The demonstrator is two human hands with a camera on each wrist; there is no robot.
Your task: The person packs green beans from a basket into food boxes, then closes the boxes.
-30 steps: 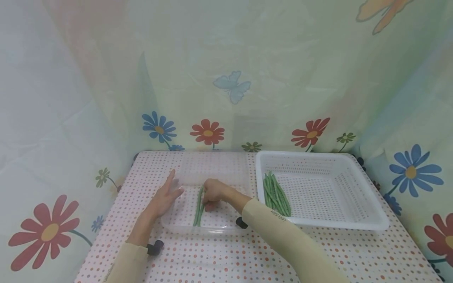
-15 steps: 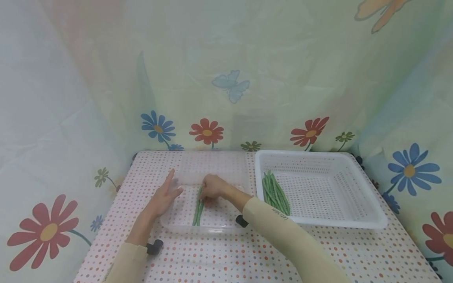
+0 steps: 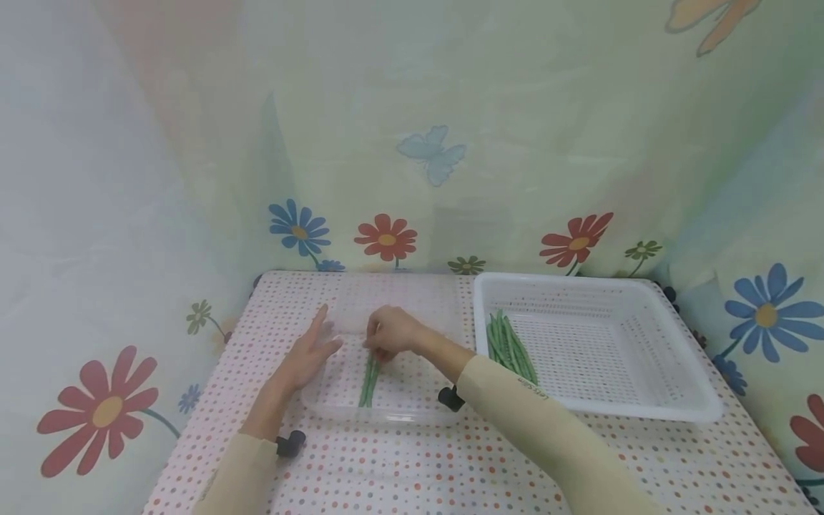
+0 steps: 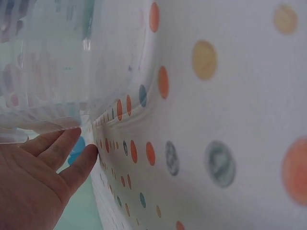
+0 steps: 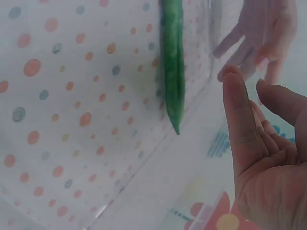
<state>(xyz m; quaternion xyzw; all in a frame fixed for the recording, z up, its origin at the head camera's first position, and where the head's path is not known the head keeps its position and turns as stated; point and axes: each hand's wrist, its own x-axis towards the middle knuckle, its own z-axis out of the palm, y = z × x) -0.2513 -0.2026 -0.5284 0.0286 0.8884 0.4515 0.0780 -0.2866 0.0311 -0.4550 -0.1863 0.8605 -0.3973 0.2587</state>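
Note:
A few green beans [image 3: 370, 383] lie lengthwise side by side in the left part of a clear plastic container [image 3: 415, 415]. My right hand [image 3: 395, 330] is over their far ends. In the right wrist view, a green bean [image 5: 174, 57] lies apart from the right hand [image 5: 268, 158]; its index finger is extended, its thumb is separate and nothing is between them. At the container's left side is my left hand [image 3: 307, 357], fingers spread. The left wrist view has this hand's fingertips [image 4: 72, 136] right at the container's rim [image 4: 57, 125].
A white perforated basket [image 3: 644, 413] stands to the right, with a bunch of green beans [image 3: 511, 350] along its left side. The container's clear lid [image 3: 425, 293] lies folded back behind it. A dotted cloth [image 3: 386, 472] covers the table, with a flowered curtain [image 3: 322, 143] around it.
My right hand has slid away from me along the beans to their far ends and come off them. The left hand has stayed at the container's side. The head view has shifted slightly.

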